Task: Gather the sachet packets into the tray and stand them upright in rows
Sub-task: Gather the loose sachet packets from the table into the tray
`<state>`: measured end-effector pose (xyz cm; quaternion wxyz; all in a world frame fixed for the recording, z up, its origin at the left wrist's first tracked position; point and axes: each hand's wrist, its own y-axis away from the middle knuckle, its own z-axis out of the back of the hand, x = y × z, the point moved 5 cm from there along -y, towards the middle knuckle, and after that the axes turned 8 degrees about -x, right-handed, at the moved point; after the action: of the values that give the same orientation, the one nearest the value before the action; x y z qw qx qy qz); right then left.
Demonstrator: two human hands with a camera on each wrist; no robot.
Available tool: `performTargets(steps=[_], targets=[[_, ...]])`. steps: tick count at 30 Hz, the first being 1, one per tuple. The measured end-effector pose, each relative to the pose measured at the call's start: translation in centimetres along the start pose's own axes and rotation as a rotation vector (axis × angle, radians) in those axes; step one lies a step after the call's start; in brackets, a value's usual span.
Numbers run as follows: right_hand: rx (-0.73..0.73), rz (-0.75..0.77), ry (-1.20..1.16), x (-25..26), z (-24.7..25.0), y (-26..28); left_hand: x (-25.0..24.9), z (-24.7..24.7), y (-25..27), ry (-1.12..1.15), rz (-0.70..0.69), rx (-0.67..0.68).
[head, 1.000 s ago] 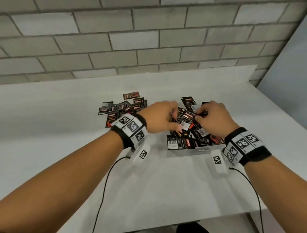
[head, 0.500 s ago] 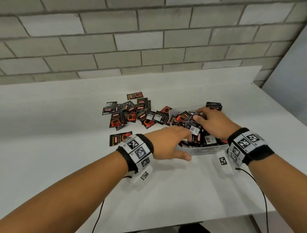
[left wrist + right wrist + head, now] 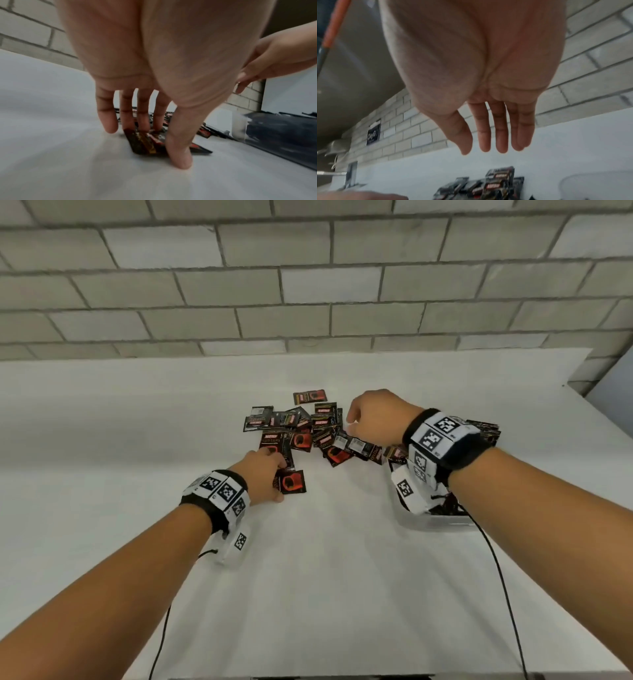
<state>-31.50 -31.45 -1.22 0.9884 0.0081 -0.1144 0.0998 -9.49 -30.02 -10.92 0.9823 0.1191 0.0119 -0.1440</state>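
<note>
Reaching into the loose pile, the left hand point(image 3: 265, 474) has its straight fingers point(image 3: 143, 119) spread and pressed on a sachet packet point(image 3: 290, 481) that lies flat on the white table point(image 3: 137, 440), with the thumb tip touching the table just beside it; nothing is pinched yet. The right hand point(image 3: 373, 414) hovers above the heap of sachet packets point(image 3: 308, 426), its fingers point(image 3: 500, 129) straight, close together and holding nothing. Many packets are scattered flat between the two hands, and others already lie in the clear tray point(image 3: 431, 520), partly hidden under the right wrist. I judge these packets are light, thin and a little slippery, so they may slide away when pushed. It seems better to lift one edge first, then pinch it on both flat faces near the middle.
</note>
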Motion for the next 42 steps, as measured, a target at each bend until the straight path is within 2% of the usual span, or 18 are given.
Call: performTargets(steps=[4, 8, 11, 15, 19, 23, 24, 27, 29, 32, 35, 39, 42], targets=[[0.17, -0.04, 0.183, 1.8, -3.6, -3.5, 0.6, 0.0, -0.5, 0.066, 0.02, 0.025], [0.318, 0.042, 0.448, 1.6, -7.8, -4.5, 1.2, 1.5, -1.0, 0.058, -0.018, 0.044], [0.361, 0.055, 0.456, 2.2, -8.8, -4.7, 2.6, 3.6, -2.1, 0.129, -0.015, -0.048], [0.393, 0.173, 0.502, 4.1, -9.5, -4.0, 3.4, 5.5, -4.0, 0.144, 0.022, -0.148], [0.389, 0.267, 0.556, 6.1, -10.5, -3.0, 1.7, 5.4, -5.7, 0.106, -0.044, -0.092], [0.509, 0.146, 0.39, 7.2, -8.4, -3.3, 0.3, 4.0, -6.0, 0.042, -0.089, 0.004], [0.516, 0.104, 0.368, 6.9, -7.9, -3.7, 0.4, 3.7, -6.0, 0.05, -0.08, 0.011], [0.374, 0.006, 0.378, 5.0, -7.1, -4.7, 0.9, 3.2, -5.4, 0.088, -0.084, 0.007], [0.402, -0.045, 0.401, 4.0, -7.7, -4.6, 1.5, 3.1, -4.7, 0.116, -0.096, 0.032], [0.46, -0.031, 0.467, 3.0, -9.4, -4.6, 2.4, 2.9, -3.7, 0.174, -0.102, 0.056], [0.428, -0.032, 0.477, 2.5, -9.6, -4.6, 3.4, 2.6, -2.9, 0.196, -0.092, 0.036], [0.447, -0.041, 0.331, 4.5, -8.6, -3.6, 4.6, 2.2, -2.4, 0.247, -0.075, 0.021], [0.362, -0.062, 0.263, 5.5, -8.1, -3.6, 4.7, 1.5, -2.0, 0.213, -0.06, 0.052]])
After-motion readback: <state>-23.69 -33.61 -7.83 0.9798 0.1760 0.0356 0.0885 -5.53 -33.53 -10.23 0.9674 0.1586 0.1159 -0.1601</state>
